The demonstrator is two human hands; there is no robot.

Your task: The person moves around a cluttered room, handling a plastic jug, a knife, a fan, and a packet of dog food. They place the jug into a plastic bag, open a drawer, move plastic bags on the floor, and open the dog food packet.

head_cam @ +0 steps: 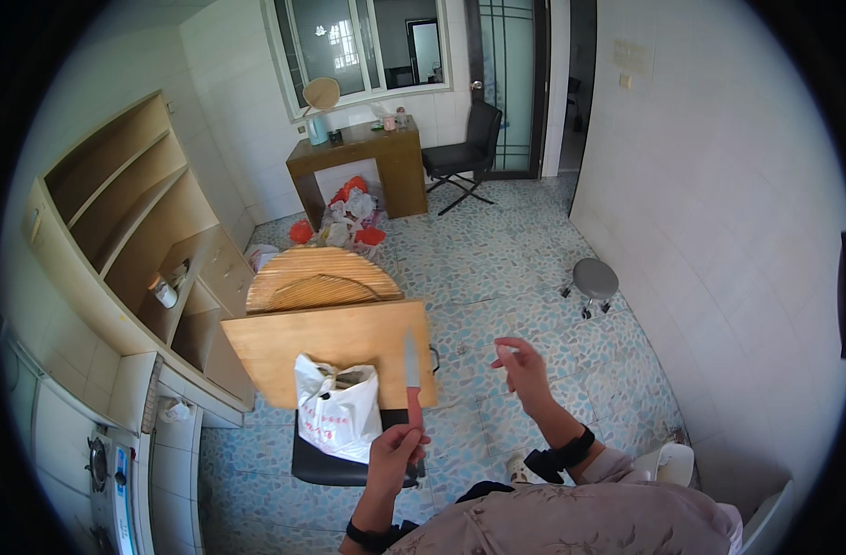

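A knife with a pink handle [413, 406] is in my left hand [393, 447], its blade [412, 357] pointing away from me. Behind the blade, seen from above, is a large wooden board [326, 333] with a dark handle on its right edge. A white plastic bag [340, 416] with red print rests on a black chair seat [326, 470], left of the knife; its mouth gapes and the contents are hard to make out. Over the tiled floor, my right hand [525, 371] is raised with bent fingers, apart from the knife and holding nothing.
A round slatted mat [312, 267] stands behind the board. To the left are a shelf unit [128, 187] and a gas stove [104, 465]. A grey wheeled stool [595, 279] sits by the right wall. Plastic bags [357, 208] lie under a brown desk [354, 146]; a black chair [468, 149] is beside it.
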